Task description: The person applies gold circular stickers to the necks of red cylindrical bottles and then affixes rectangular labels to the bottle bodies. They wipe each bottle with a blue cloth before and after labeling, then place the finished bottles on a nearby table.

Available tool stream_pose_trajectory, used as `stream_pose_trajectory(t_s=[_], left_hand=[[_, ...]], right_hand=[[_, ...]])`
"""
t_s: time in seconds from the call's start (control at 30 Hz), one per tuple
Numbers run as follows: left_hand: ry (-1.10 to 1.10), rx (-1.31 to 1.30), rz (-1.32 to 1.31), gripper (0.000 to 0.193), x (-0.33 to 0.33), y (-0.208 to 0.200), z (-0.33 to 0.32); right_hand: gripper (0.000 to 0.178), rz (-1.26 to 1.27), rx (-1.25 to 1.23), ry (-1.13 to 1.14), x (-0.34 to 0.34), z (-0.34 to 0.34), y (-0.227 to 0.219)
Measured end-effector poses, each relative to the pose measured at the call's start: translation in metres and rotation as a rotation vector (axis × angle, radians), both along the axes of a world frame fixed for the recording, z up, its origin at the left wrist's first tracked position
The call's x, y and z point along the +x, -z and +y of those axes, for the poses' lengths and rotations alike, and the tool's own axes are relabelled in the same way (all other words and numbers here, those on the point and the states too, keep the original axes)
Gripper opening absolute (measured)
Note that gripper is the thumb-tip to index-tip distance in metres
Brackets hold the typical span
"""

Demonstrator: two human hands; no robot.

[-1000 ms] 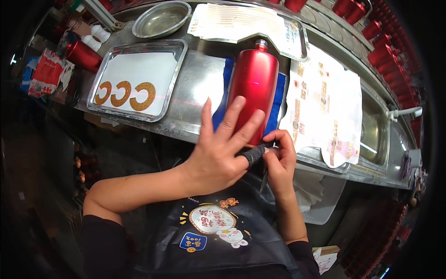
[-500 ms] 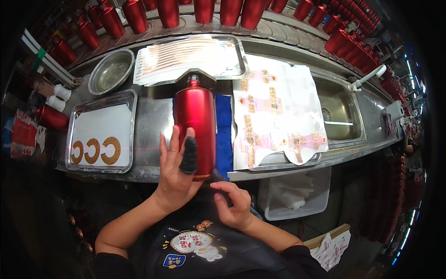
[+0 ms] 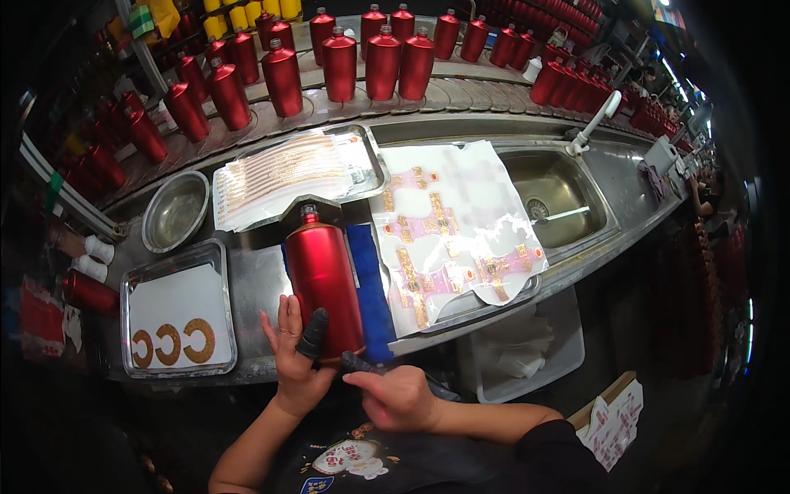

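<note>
A glossy red bottle (image 3: pixel 325 276) lies on a blue cloth (image 3: pixel 372 296), its dark threaded neck pointing away from me. My left hand (image 3: pixel 298 358) rests against the bottle's lower left side, fingers stretched and apart. A black finger cot covers its thumb, which lies on the bottle. At the base, my right hand (image 3: pixel 399 399) is closed, with a finger in a black cot reaching to the bottle's bottom edge. Its palm side is hidden. Right of the cloth are clear sheets of pink and gold decals (image 3: pixel 444 222). At left, a metal tray (image 3: pixel 230 329) holds white paper with gold C-shaped pieces (image 3: pixel 169 344).
Behind the bottle, a steel tray (image 3: pixel 381 169) bears a stack of striped strips (image 3: pixel 284 177). A metal bowl (image 3: pixel 175 212) stands at left, a sink (image 3: pixel 559 193) with a white faucet at right. Red bottles line a conveyor (image 3: pixel 444 92). A plastic bin (image 3: pixel 568 337) sits below the counter.
My view has tilted up and turned, so more of the conveyor shows. My right hand has curled more tightly by the bottle's base. My left hand stays against its side.
</note>
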State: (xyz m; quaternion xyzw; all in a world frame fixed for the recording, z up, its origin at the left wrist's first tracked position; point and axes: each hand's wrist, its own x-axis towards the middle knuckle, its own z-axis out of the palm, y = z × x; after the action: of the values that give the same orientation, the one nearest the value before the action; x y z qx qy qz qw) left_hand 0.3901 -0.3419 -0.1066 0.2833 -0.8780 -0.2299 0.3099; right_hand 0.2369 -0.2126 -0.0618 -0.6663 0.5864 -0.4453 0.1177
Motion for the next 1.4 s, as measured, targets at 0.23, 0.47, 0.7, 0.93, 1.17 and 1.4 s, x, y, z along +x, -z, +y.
stream_pose_trajectory(t_s=[0.23,0.47,0.7,0.93,1.17,1.4], left_hand=[[0.048,0.068,0.023,0.083,0.002,-0.005,-0.008],[0.029,0.167,0.104,0.075,-0.001,-0.001,-0.005],[0.025,0.190,0.054,0.071,0.002,-0.004,-0.005],[0.033,0.214,0.041,0.069,0.001,-0.005,-0.007],[0.034,0.330,0.006,0.083,0.000,-0.003,-0.007],[0.030,0.251,0.020,0.073,0.001,-0.001,-0.005]], right_hand=[[0.016,-0.111,0.030,-0.131,-0.030,-0.035,-0.029],[0.028,0.244,0.476,0.782,-0.243,-0.162,0.025],[0.065,0.444,0.679,0.796,-0.330,-0.239,0.055],[0.042,0.332,0.533,0.623,-0.336,-0.235,0.052],[0.047,0.405,0.577,0.674,-0.326,-0.200,0.046],[0.080,0.414,0.715,0.514,-0.346,-0.247,0.056]])
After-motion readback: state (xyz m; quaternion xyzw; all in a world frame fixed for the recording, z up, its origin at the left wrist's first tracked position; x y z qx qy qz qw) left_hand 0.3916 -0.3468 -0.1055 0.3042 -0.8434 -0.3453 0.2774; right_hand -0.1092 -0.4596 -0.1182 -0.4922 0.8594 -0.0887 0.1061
